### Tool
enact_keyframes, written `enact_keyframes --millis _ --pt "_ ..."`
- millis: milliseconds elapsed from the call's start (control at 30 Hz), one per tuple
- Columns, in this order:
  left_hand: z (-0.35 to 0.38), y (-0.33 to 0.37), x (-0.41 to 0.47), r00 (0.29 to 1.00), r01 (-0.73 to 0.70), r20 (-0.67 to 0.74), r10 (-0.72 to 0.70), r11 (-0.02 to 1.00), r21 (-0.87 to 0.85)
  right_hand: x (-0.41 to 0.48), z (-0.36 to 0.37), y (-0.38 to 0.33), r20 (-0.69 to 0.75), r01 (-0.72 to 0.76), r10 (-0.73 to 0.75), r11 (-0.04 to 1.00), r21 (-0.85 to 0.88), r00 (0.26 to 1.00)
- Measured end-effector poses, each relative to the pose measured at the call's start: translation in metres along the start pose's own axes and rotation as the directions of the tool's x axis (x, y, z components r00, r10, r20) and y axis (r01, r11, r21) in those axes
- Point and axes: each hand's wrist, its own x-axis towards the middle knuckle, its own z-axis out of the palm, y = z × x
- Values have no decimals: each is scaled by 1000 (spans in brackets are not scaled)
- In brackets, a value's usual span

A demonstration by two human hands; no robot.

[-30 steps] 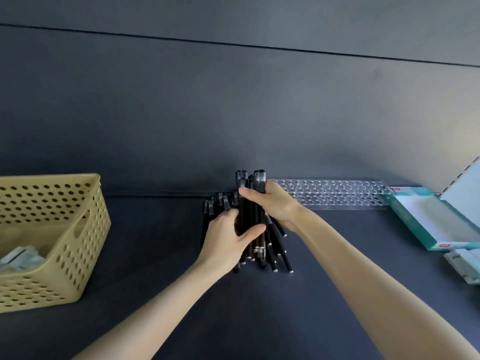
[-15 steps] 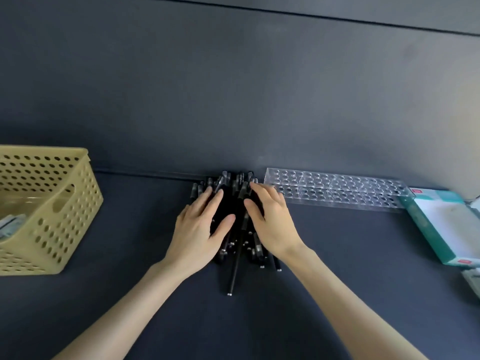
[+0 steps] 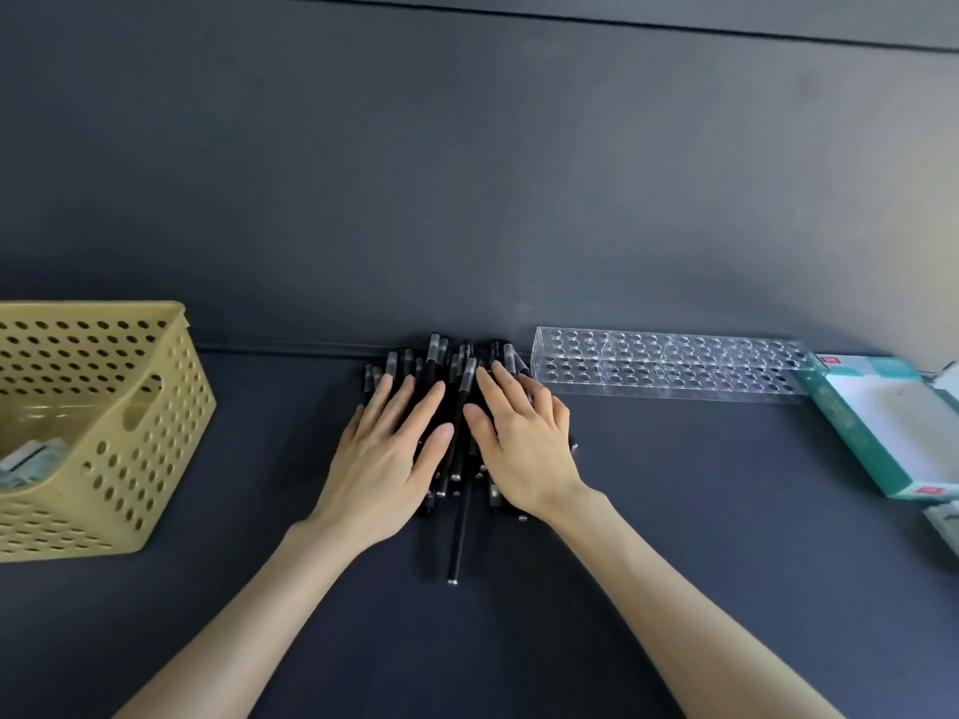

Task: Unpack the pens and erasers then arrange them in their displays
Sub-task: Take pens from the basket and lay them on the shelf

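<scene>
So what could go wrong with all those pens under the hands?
The black pens lie loose under the flat left hand and right hand, so they might roll apart on the table; one stray pen pokes out toward the person. The pile also sits right beside the clear pen rack, so a sideways push could bump it.

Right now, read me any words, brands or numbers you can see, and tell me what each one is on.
No text here is legible.
On the box: two red tags, far corner and near end, print too small to read.
On the pens: pale marks on one barrel, blurred.
On the packets in the basket: blurred, unreadable.
On the rack: no print shows.
</scene>
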Motion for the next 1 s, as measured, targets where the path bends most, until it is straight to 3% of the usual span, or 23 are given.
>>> enact_keyframes --millis 267,533,800,1000 --pt "-12 -1 1 1000 10 24 -9 1000 -21 0 -11 0 25 -2 0 998 70 1000" --pt "-53 19 -7 984 -31 -178 31 1000 6 -4 -47 -8 -60 110 -108 993 37 992" --pt "-122 14 -43 876 -90 -475 84 996 9 -12 -82 -76 -196 260 -239 961 91 951" --pt "-174 -40 -87 863 -56 -503 43 998 -11 -18 -67 -153 -240 355 -315 924 145 918"
